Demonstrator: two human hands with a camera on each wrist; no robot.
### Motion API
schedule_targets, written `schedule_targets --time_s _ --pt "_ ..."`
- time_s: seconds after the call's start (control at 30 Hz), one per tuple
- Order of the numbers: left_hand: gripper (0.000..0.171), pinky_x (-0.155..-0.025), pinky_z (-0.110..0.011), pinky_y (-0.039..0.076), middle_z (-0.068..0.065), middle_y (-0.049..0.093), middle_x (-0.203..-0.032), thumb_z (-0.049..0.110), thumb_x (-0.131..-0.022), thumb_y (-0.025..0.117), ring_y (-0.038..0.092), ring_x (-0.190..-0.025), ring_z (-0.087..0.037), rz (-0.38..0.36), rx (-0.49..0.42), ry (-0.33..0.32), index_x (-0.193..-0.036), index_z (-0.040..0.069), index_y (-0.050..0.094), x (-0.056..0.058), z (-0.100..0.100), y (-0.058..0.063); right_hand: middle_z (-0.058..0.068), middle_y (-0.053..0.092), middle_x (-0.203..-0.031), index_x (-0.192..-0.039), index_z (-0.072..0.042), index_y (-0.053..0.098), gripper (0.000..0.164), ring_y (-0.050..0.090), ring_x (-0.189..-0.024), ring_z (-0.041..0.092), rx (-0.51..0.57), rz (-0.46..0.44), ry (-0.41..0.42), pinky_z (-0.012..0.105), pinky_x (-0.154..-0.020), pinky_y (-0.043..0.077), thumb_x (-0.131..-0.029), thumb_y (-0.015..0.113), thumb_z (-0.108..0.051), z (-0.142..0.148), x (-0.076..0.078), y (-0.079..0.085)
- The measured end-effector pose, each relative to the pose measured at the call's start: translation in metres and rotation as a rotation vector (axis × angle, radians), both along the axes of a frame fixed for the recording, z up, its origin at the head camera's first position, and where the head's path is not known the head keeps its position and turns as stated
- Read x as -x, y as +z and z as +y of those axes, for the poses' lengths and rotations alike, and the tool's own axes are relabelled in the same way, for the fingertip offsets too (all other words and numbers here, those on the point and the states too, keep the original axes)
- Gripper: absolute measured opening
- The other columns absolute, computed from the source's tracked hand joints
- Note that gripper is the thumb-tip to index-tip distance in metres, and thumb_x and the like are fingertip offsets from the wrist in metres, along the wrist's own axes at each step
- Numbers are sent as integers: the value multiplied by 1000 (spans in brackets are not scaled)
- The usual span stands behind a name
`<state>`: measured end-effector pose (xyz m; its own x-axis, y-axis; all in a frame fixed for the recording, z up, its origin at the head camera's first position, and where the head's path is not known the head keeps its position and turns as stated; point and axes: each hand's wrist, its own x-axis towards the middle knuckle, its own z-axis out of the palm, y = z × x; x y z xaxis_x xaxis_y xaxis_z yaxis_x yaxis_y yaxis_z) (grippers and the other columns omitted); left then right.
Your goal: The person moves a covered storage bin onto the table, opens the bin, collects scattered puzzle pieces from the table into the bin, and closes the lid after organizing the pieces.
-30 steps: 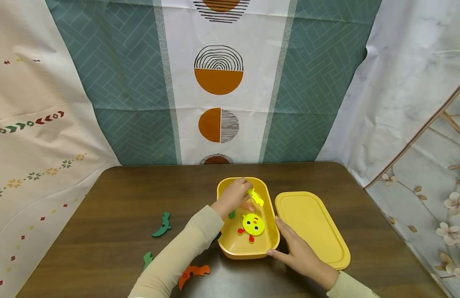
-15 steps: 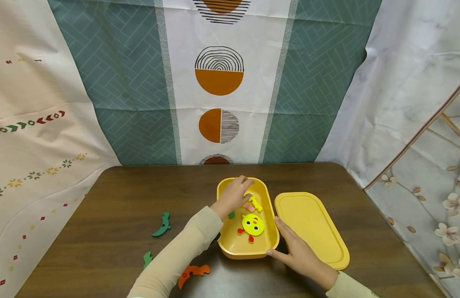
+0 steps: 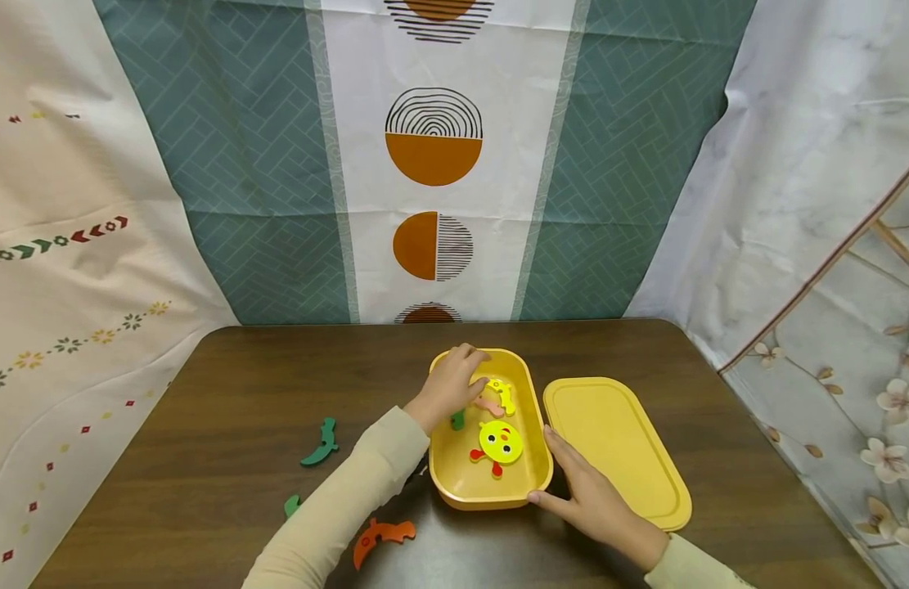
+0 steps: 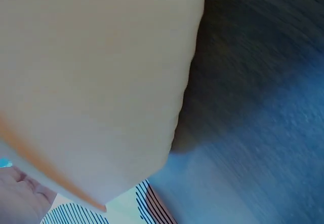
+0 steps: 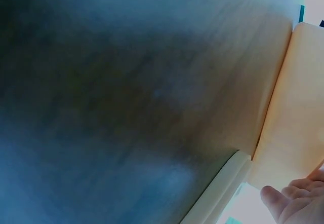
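Note:
My left hand [image 3: 448,383] hovers over the far left part of a yellow plastic box [image 3: 457,483], fingers loosely bent with nothing between them. Just right of its fingertips, a small bright yellow shaped piece [image 3: 507,400] lies in the box. Beside that are a pinkish piece [image 3: 491,406] and a green piece [image 3: 457,420], partly hidden by the hand. Nearer lies a round yellow smiling-face piece [image 3: 501,442] with red knobbed parts [image 3: 496,469]. My right hand [image 3: 594,503] rests against the box's near right corner, thumb at the front rim, fingers extended along the right side.
The yellow lid [image 3: 619,450] lies flat on the brown table [image 3: 240,425], right of the box. Left of the box are a dark green curved piece [image 3: 321,442], a lighter green piece [image 3: 291,505] partly behind the left sleeve, and an orange piece [image 3: 382,537]. Patterned cloths [image 3: 263,164] hang behind.
My left hand has let go of the bright yellow piece, which now lies in the box, and has drawn back slightly left. My right hand stays at the box's corner.

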<state>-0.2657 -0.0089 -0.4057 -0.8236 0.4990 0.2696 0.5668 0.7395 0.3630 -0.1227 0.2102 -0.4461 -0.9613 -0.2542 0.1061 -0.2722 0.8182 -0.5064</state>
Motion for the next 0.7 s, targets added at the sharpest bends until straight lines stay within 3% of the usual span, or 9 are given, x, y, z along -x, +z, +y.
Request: schedule_targets --time_s 0.33,0.7 --pt "36 -88 -37 46 -9 54 -116 23 -88 61 51 -104 -24 1 -24 30 -121 10 56 -3 -14 2 8 30 -149 -146 -13 25 90 35 -134 27 4 -18 -10 47 -102 36 -77 62 -57 0 0 0" --pt "32 -87 -38 47 -9 56 -111 23 -87 61 54 -100 -24 99 -29 39 -116 9 58 -12 -25 7 8 30 -149 -146 -13 24 91 35 -134 27 -6 -21 -9 47 -102 36 -77 61 -58 0 1 0"
